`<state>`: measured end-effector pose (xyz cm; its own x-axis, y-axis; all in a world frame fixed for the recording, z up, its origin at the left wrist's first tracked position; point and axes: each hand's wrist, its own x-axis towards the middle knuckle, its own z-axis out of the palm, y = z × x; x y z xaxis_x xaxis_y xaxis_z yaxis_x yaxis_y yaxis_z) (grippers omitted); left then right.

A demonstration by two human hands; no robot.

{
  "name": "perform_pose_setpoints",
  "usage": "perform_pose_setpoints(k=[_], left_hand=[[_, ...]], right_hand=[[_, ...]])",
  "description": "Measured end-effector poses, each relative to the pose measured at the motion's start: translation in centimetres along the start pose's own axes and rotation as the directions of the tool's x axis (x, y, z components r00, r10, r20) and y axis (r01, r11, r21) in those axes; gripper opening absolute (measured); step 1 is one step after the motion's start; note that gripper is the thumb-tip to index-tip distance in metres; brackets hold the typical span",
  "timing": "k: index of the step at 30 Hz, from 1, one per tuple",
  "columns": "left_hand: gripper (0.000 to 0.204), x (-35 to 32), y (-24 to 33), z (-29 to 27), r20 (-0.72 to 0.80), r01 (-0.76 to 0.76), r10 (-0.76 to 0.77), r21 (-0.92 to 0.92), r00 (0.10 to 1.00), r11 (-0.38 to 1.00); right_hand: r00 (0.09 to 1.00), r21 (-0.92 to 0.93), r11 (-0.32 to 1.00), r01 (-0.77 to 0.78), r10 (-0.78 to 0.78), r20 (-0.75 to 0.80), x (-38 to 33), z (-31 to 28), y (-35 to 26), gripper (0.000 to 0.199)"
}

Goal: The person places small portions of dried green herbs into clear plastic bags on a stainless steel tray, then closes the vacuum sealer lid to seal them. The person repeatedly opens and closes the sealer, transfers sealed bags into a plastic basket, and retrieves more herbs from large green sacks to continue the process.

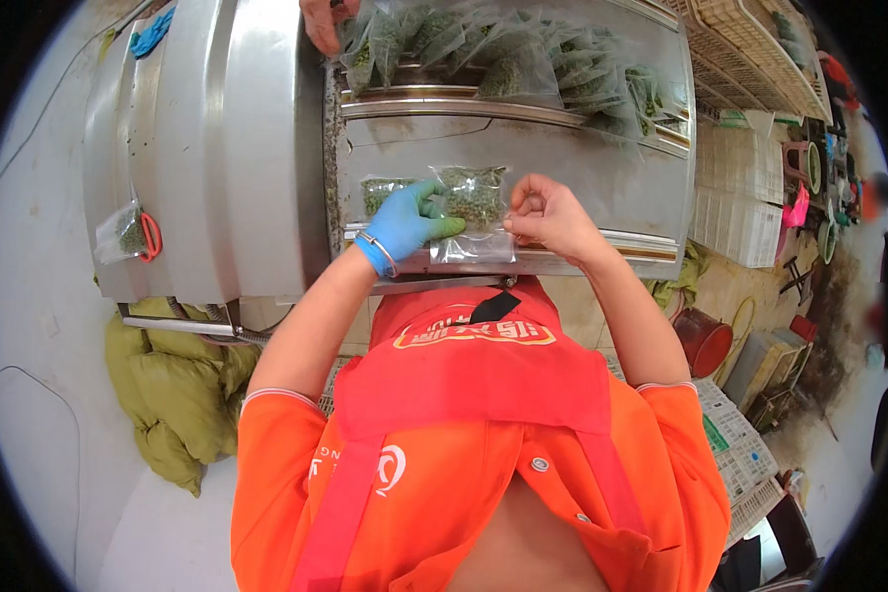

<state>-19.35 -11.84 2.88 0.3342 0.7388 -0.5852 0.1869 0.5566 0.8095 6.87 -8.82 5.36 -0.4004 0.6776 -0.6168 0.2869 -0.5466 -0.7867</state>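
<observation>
A clear plastic bag (474, 197) of small green grains, perhaps peppercorns, lies flat on the steel machine bed near me, its unfilled end toward my body. My left hand (407, 222), in a blue glove with a bracelet at the wrist, is closed on the bag's left side with the thumb across it. Bare and with curled fingers, my right hand (551, 219) pinches the bag's right edge near the lower corner. Just left of it, partly behind the glove, rests a second filled bag (380, 193).
Many filled bags (503, 59) stand in a row along the far side. Another person's hand (324, 22) is at the far left of that row. A steel housing (266, 138) rises left, with red scissors (150, 237) on it. White plastic crates (735, 197) stand right.
</observation>
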Motion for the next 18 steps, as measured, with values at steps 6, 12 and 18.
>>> perform_pose_setpoints(k=[6, 12, 18], left_hand=[[0.063, 0.7, -0.6, 0.9, -0.061, -0.096, 0.348, 0.904, 0.935, 0.416], [0.065, -0.1, -0.7, 2.0, -0.090, 0.004, 0.502, 0.986, 0.860, 0.169], [0.068, 2.2, -1.8, 0.1, 0.268, -0.243, 0.636, 0.961, 0.723, -0.129]], right_hand=[[0.954, -0.679, 0.713, 0.173, -0.294, -0.065, 2.6, 2.6, 2.9, 0.026], [0.817, -0.909, 0.331, 0.253, -0.577, 0.018, 0.2, 4.1, 2.9, 0.032], [0.832, -0.928, 0.203, 0.312, -0.530, 0.164, -1.3, 5.1, 3.6, 0.031]])
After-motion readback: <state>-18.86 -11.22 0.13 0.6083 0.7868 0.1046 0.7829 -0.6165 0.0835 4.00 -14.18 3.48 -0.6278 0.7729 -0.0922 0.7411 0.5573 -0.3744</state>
